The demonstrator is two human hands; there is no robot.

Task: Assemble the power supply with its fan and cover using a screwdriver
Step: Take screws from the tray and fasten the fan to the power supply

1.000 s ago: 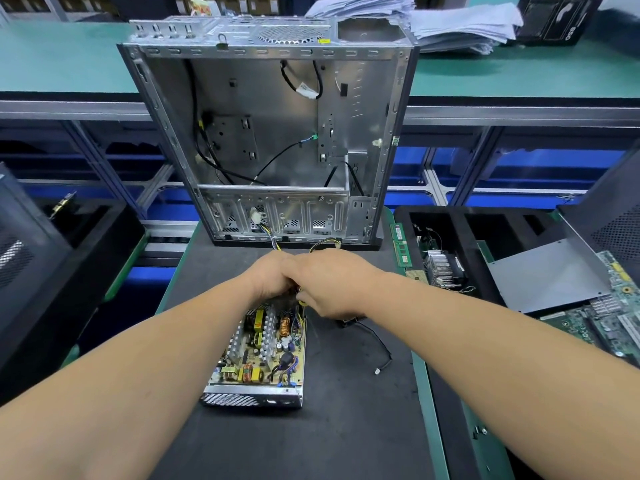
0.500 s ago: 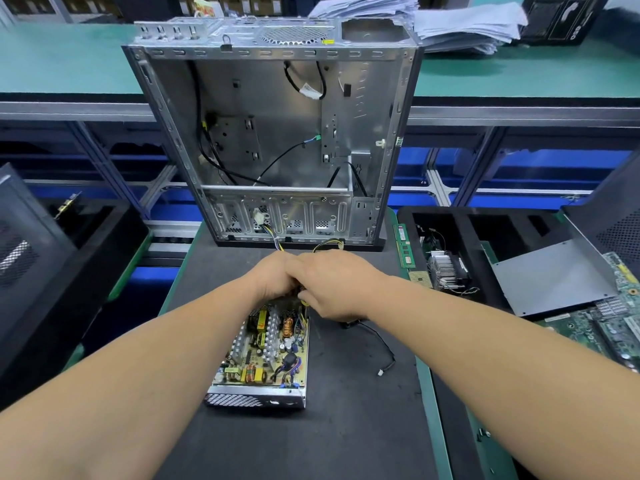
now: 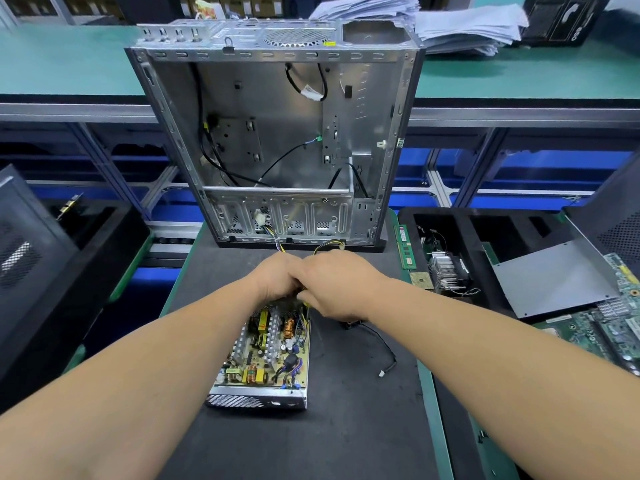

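The open power supply (image 3: 266,358) lies on the black mat (image 3: 346,427), its circuit board, coils and heat sinks bare and its perforated end facing me. Both hands meet over its far end. My left hand (image 3: 277,278) is curled there, and my right hand (image 3: 339,282) overlaps it from the right with fingers bent down at the far right corner. Yellow and black wires (image 3: 329,244) come out between the hands, so both seem to grip the wire bundle; the fingertips are hidden. A black part (image 3: 349,323), maybe the fan, peeks from under my right wrist, trailing a thin cable (image 3: 388,355).
An empty metal computer case (image 3: 277,133) stands upright just beyond the hands. To the right, a black tray (image 3: 485,230) holds a heat sink, memory sticks, a grey metal cover plate (image 3: 554,278) and a motherboard. A black case sits at the left.
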